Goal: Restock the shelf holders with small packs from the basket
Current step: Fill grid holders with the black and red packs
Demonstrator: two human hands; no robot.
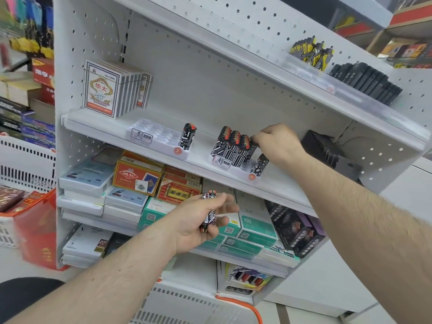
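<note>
Two white slotted holders stand on the middle shelf (98, 123). The left holder (152, 136) has one black-and-white patterned pack (187, 139) standing in its right end. The right holder (224, 163) carries a cluster of several such packs (231, 146) and a single pack (260, 164) at its front right. My right hand (278, 142) pinches a pack at the back right of that cluster. My left hand (198, 218) is lower, in front of the shelf below, and grips a few small packs (208, 211). The white basket (187, 302) with an orange handle is at the bottom.
Playing-card boxes (102, 90) stand at the shelf's left end. A black rack (325, 150) sits at the shelf's right end. The upper shelf holds yellow-black packs (312, 52) and black packs (367, 83). Boxed goods (138, 176) fill the lower shelves. A red bag (37, 228) stands on the left.
</note>
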